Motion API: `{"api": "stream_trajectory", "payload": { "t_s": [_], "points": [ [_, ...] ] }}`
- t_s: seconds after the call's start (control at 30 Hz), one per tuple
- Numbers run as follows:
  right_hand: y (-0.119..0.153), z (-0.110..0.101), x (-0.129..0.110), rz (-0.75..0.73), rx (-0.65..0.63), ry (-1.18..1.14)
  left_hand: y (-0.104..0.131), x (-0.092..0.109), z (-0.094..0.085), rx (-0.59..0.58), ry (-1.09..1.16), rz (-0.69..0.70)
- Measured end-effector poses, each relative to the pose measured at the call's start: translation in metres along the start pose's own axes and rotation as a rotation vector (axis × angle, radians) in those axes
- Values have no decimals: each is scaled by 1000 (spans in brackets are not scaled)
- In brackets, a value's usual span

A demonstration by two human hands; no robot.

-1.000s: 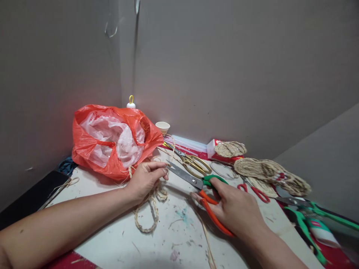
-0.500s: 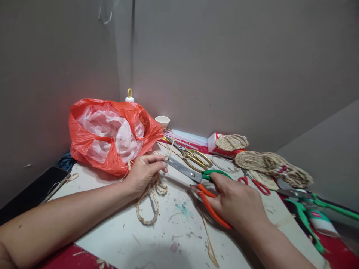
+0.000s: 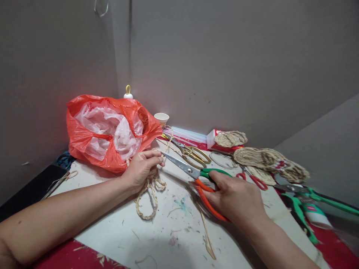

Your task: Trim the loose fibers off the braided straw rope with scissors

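Observation:
My left hand [image 3: 143, 166] pinches a braided straw cord [image 3: 148, 215], whose loops hang below the fingers onto the white board. A thin loose strand rises from the pinch toward the back. In my right hand [image 3: 235, 196] is a pair of scissors [image 3: 181, 164] with one green and one orange handle. Their blades look closed or nearly so and point left, the tip right beside my left fingertips. Whether the tip touches the strand cannot be made out. My left palm and part of the cord are hidden behind the fingers.
An orange plastic bag [image 3: 92, 130] stands behind my left hand, a phone [image 3: 28, 186] at left. Gold-handled scissors [image 3: 196, 155] and a paper cup [image 3: 162, 118] lie at the back. Woven straw soles [image 3: 269, 160], red-handled scissors [image 3: 258, 183] and green-handled shears [image 3: 303, 209] line the right.
The scissor blades have come together a little, and their tip sits slightly further left and up by my left fingers. The whole view has shifted slightly; the left hand keeps its pinch.

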State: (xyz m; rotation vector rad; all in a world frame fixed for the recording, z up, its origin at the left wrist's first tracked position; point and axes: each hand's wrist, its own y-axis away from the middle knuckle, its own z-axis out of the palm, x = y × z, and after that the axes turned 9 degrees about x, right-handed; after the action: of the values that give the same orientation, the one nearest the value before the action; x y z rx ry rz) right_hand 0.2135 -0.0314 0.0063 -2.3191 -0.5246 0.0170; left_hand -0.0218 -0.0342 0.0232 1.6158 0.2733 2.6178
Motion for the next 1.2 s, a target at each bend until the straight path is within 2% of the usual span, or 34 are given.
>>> {"api": "stream_trajectory", "payload": {
  "t_s": [0.23, 0.3, 0.47, 0.6, 0.8, 0.93, 1.2],
  "points": [
    [2, 10, 6, 234, -59, -121, -3, 1, -3, -40, 41, -1],
    [2, 13, 9, 256, -78, -127, -5, 1, -4, -62, 64, -21],
    [3, 15, 9, 162, -111, -122, -7, 2, -6, -107, 115, -104],
    [1, 12, 6, 142, -171, -118, -7, 6, -5, -131, 153, -183],
    [-3, 8, 2, 89, -251, -100, -7, 7, -4, -157, 151, -182],
    [-2, 11, 3, 92, -222, -33, -6, 7, -4, -158, 153, -200],
    [0, 11, 2, 17, -66, 14, -2, 7, -4, -232, 248, -294]
  ]
}}
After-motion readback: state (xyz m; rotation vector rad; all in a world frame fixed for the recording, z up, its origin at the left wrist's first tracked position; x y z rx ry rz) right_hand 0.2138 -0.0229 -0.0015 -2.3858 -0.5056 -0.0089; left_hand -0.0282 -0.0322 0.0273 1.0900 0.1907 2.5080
